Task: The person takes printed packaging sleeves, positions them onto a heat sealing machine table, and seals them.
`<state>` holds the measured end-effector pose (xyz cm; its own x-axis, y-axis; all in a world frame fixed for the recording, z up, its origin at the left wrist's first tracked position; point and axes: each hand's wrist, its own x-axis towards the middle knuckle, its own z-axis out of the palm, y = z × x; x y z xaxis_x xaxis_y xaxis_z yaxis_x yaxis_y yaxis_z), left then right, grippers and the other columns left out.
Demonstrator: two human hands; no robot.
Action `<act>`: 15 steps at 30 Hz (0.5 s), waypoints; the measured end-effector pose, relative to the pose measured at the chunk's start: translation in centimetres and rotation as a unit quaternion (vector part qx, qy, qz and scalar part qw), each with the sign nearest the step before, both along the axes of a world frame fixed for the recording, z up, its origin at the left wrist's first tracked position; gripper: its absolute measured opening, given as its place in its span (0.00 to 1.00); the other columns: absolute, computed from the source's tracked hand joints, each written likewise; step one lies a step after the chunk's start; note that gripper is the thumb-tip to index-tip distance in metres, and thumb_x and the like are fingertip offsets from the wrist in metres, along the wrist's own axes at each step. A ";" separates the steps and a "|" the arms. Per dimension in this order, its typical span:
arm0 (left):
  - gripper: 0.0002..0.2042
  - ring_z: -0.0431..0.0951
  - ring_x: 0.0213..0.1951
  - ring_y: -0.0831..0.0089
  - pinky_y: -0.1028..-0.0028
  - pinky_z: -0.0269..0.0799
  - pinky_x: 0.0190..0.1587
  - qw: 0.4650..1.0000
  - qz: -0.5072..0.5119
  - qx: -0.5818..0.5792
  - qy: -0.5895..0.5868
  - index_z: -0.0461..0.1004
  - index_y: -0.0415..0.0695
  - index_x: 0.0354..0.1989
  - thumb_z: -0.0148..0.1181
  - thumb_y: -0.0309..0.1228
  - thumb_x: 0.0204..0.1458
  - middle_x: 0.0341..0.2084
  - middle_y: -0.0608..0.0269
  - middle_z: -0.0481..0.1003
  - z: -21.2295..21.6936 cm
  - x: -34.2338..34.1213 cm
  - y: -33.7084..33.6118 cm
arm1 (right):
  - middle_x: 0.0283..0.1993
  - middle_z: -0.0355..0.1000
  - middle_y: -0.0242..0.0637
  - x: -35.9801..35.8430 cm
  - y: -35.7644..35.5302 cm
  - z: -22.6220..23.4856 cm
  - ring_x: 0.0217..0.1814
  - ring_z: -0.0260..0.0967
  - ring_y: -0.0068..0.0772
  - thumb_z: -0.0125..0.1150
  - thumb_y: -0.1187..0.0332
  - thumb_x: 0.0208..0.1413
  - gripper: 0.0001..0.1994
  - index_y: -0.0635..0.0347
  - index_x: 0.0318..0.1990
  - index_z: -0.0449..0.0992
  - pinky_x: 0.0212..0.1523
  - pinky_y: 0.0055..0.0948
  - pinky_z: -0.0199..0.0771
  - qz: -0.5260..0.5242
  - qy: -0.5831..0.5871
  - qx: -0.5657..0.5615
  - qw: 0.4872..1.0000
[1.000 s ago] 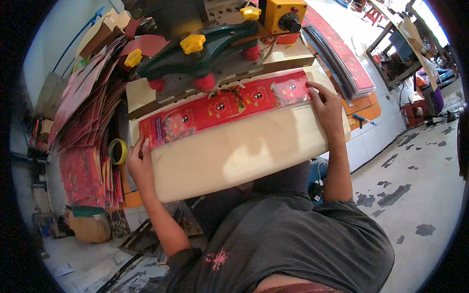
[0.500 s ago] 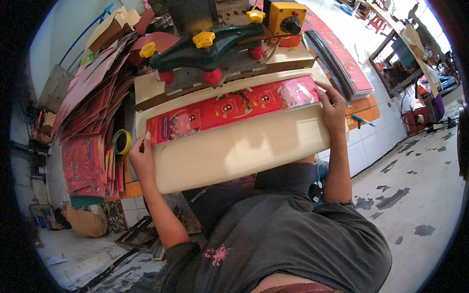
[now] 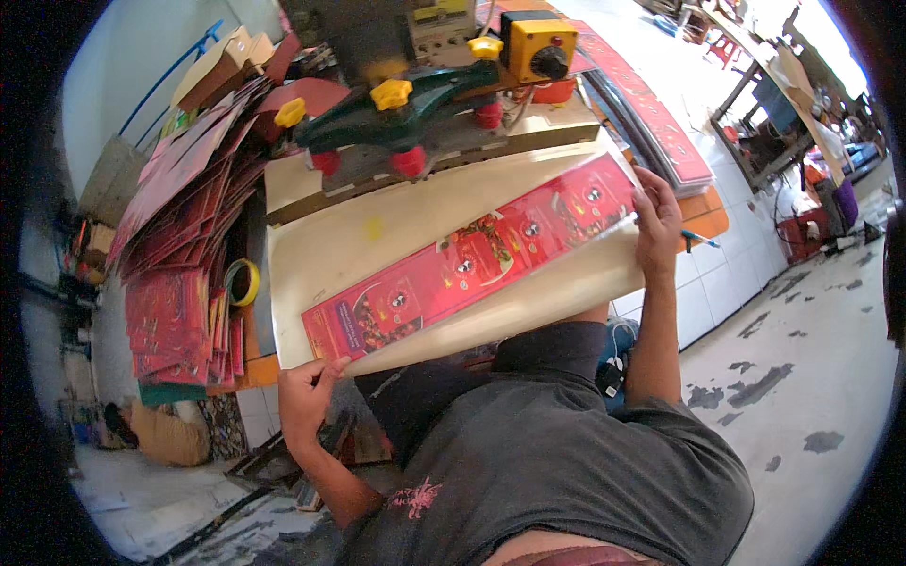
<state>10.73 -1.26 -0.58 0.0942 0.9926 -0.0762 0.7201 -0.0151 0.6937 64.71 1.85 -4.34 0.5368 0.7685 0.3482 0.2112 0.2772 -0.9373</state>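
A long red printed plastic strip [image 3: 472,257] lies slantwise over the cream-coloured padded board [image 3: 363,231], its left end lower and closer to me. At that lower left corner, my left hand [image 3: 307,396] pinches the strip between thumb and fingers. My right hand [image 3: 657,217] grips the strip's far right end, fingers closed at its edge. Behind the board stands a press machine with a dark green bracket [image 3: 406,118], yellow knobs [image 3: 391,94] and red feet [image 3: 409,160].
On the left is a leaning pile of red printed sheets [image 3: 170,311], with a yellow tape roll [image 3: 243,282] beside it. A yellow control box [image 3: 539,49] sits on the machine. At the right are a stack of red strips [image 3: 661,123] and a blue pen [image 3: 700,239].
The strip's left end has swung down toward me with my left hand, so it now slants. My right hand has shifted slightly right and down, still holding its end.
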 end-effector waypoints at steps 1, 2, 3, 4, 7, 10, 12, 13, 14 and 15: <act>0.18 0.68 0.18 0.78 0.75 0.62 0.24 1.000 0.000 -0.011 0.023 0.81 0.34 0.29 0.66 0.40 0.59 0.12 0.63 0.70 1.0 0.5 -0.2 | 0.31 0.64 0.22 -0.5 -0.9 0.6 0.31 0.57 0.12 0.61 0.70 0.63 0.18 0.66 0.59 0.74 0.31 0.15 0.57 0.021 0.038 0.013 0.999; 0.18 0.68 0.18 0.78 0.75 0.62 0.24 1.000 0.006 -0.012 0.026 0.81 0.34 0.29 0.66 0.40 0.59 0.12 0.63 0.70 1.3 0.4 -0.6 | 0.30 0.63 0.21 -0.9 -1.7 0.9 0.30 0.56 0.11 0.62 0.71 0.62 0.18 0.66 0.59 0.74 0.30 0.14 0.56 0.045 0.078 0.025 0.996; 0.17 0.70 0.20 0.77 0.75 0.64 0.26 0.999 0.007 0.031 0.007 0.81 0.34 0.30 0.67 0.39 0.57 0.14 0.62 0.72 1.5 0.3 -1.0 | 0.35 0.67 0.25 -1.2 -2.5 0.7 0.35 0.61 0.13 0.63 0.72 0.61 0.18 0.67 0.57 0.73 0.36 0.14 0.61 0.091 0.129 0.053 0.986; 0.15 0.73 0.22 0.76 0.75 0.66 0.29 0.997 0.005 0.074 -0.014 0.82 0.35 0.30 0.68 0.38 0.56 0.16 0.61 0.73 1.6 0.3 -1.5 | 0.35 0.67 0.25 -1.6 -3.1 0.7 0.35 0.61 0.13 0.63 0.72 0.61 0.18 0.67 0.57 0.73 0.36 0.14 0.61 0.094 0.131 0.052 0.986; 0.18 0.77 0.32 0.75 0.72 0.71 0.35 0.981 0.003 0.134 -0.140 0.82 0.37 0.37 0.74 0.41 0.50 0.28 0.57 0.77 1.7 0.9 -2.2 | 0.50 0.73 0.40 -3.3 -4.6 1.9 0.57 0.72 0.27 0.60 0.74 0.61 0.18 0.67 0.58 0.68 0.57 0.26 0.71 0.121 0.167 0.135 0.969; 0.28 0.77 0.41 0.66 0.66 0.74 0.45 0.951 -0.040 0.277 -0.128 0.80 0.38 0.48 0.78 0.45 0.42 0.39 0.55 0.76 3.9 6.3 -1.1 | 0.51 0.73 0.39 -4.8 -5.9 2.0 0.54 0.72 0.25 0.64 0.72 0.59 0.20 0.66 0.57 0.69 0.55 0.25 0.71 0.166 0.119 0.176 0.963; 0.37 0.77 0.48 0.58 0.62 0.72 0.54 0.949 -0.076 0.306 -0.032 0.76 0.40 0.56 0.79 0.47 0.37 0.46 0.52 0.75 4.8 9.3 -0.8 | 0.45 0.75 0.37 -6.8 -6.8 3.2 0.46 0.73 0.23 0.67 0.75 0.53 0.22 0.67 0.56 0.71 0.48 0.24 0.71 0.198 0.090 0.133 0.967; 0.39 0.77 0.50 0.54 0.61 0.70 0.57 0.949 -0.105 0.292 -0.051 0.74 0.41 0.59 0.80 0.43 0.36 0.47 0.51 0.76 5.4 10.9 -0.4 | 0.42 0.76 0.36 -8.0 -7.2 4.0 0.42 0.74 0.22 0.68 0.77 0.50 0.23 0.68 0.56 0.72 0.44 0.23 0.71 0.214 0.074 0.090 0.970; 0.39 0.77 0.50 0.54 0.61 0.70 0.57 0.946 -0.112 0.297 -0.060 0.74 0.41 0.59 0.80 0.43 0.36 0.47 0.51 0.76 5.4 11.9 -0.3 | 0.39 0.77 0.35 -9.2 -7.6 4.7 0.38 0.75 0.21 0.70 0.79 0.47 0.25 0.69 0.55 0.74 0.40 0.22 0.72 0.239 0.065 0.062 0.967; 0.39 0.77 0.50 0.56 0.62 0.70 0.57 0.962 -0.127 0.233 -0.073 0.74 0.41 0.60 0.80 0.42 0.36 0.47 0.51 0.77 5.3 12.7 -0.4 | 0.45 0.78 0.40 -10.0 -7.4 4.7 0.42 0.76 0.23 0.69 0.80 0.49 0.24 0.69 0.56 0.74 0.44 0.24 0.73 0.260 0.031 0.080 0.962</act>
